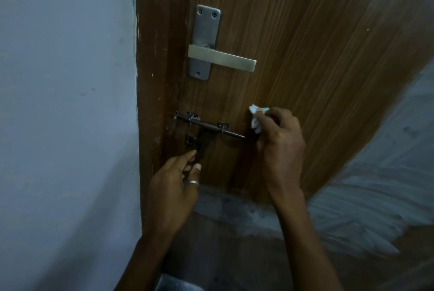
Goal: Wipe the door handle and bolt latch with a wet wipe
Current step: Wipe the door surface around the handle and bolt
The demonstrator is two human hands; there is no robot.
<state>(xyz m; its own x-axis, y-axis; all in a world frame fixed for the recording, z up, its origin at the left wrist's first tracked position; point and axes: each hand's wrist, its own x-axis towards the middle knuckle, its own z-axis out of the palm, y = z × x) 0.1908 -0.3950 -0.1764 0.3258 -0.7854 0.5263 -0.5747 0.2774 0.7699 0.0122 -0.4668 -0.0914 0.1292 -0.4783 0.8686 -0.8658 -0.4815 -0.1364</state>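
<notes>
Brown wood-grain door [305,44], its left edge meeting a darker frame [152,55], with a pale wall [65,102] left of that. Handle [223,58]: silver lever, level, pointing right, near the door's left edge, mounted on an upright silver backplate [206,30] with two screws at the top and one at the bottom. Neither hand touches the handle. Bolt latch [211,126] sits below the handle, also at the door's left edge: a dark rod sloping slightly down to the right through two small brackets, its left end at the frame, with a dark flap hanging from its middle and a small dark bracket under its left part. Right hand [281,140] is just right of the rod's right end, back of hand to the camera. Its grip is closed, the fingertips pinching a crumpled white wipe [256,116]. The wipe sticks out up and left of the fingers, close to the door face and just beside the rod end; whether it touches the rod cannot be told. Left hand [173,180] is below the latch with its grip loose and holding nothing, fingers half straight, index tip at the hanging flap; contact is unclear. A silver ring [193,182] is on one finger. Grey floor [234,208] shows under the door's bottom edge, dim and blurred.
</notes>
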